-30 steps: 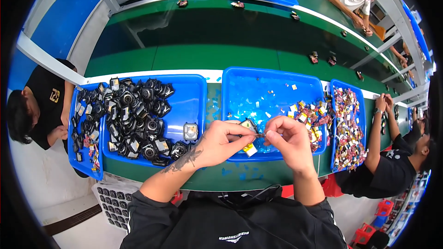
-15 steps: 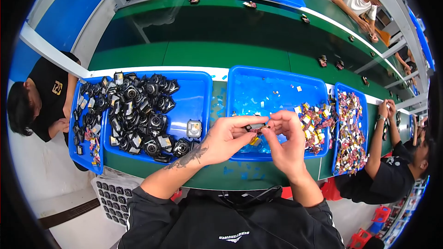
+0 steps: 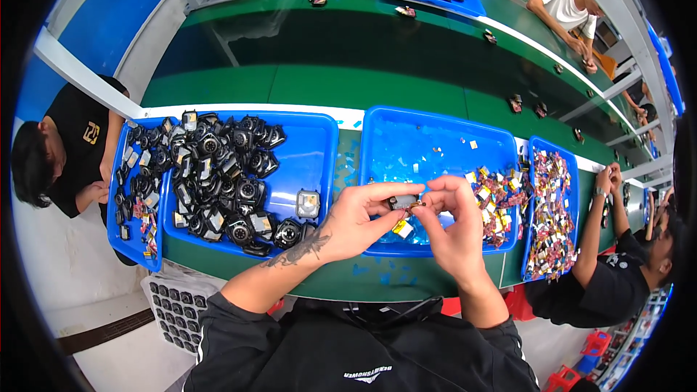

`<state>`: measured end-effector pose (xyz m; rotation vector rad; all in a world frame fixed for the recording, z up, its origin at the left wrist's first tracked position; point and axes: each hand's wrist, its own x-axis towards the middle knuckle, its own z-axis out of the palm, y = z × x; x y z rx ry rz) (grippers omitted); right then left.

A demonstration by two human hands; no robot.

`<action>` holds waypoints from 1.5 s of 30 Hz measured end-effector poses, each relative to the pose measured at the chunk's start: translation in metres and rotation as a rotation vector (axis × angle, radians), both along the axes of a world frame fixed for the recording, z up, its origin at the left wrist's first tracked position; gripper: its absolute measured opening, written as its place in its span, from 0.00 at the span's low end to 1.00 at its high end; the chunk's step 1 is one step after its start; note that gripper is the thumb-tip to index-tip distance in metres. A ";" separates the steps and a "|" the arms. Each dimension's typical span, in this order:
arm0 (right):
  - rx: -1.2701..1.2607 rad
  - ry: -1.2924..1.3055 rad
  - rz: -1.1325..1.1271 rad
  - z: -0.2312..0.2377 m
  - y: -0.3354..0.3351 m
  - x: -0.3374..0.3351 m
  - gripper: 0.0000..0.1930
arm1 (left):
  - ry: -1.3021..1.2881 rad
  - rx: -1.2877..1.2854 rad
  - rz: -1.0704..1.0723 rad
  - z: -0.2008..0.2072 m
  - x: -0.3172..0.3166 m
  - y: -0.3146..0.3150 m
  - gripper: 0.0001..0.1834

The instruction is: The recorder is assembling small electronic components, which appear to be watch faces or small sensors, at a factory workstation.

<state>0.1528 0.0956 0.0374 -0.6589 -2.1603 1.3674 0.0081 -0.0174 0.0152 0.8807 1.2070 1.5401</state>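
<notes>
Both my hands meet over the front of the middle blue tray (image 3: 435, 117). In my left hand (image 3: 352, 223) a small dark watch case (image 3: 401, 202) is gripped between thumb and fingers. My right hand (image 3: 456, 236) is closed at the case's right end, thumb and fingertips pinched; what lies between them is too small to make out. Just under the case hangs a small yellow-and-white labelled piece (image 3: 401, 229); its attachment is hidden by my fingers. The tray holds bits of blue film and, at its right, a heap of small yellow, white and red parts (image 3: 496, 229).
A blue tray of black watch cases (image 3: 218, 174) stands on my left, one lone case (image 3: 308, 204) at its right side. Beyond my right hand is a narrow tray of small parts (image 3: 549, 210). Parts lie along the green conveyor (image 3: 363, 87). Co-workers sit on both sides and opposite.
The watch case has turned to show more of its grey face. The yellow-and-white piece beneath it shows more fully. Both hands keep nearly the same grip, and the view has shifted slightly.
</notes>
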 end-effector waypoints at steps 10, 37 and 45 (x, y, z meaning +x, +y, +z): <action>0.036 0.121 -0.062 -0.016 -0.004 0.004 0.20 | -0.119 0.025 -0.034 -0.004 0.003 0.001 0.22; 0.382 -0.290 -0.063 -0.031 0.164 -0.131 0.22 | 0.735 1.368 0.223 0.199 -0.074 -0.039 0.12; 0.419 -0.471 -0.147 -0.083 0.208 -0.131 0.24 | 0.698 1.322 0.134 0.206 -0.083 -0.054 0.10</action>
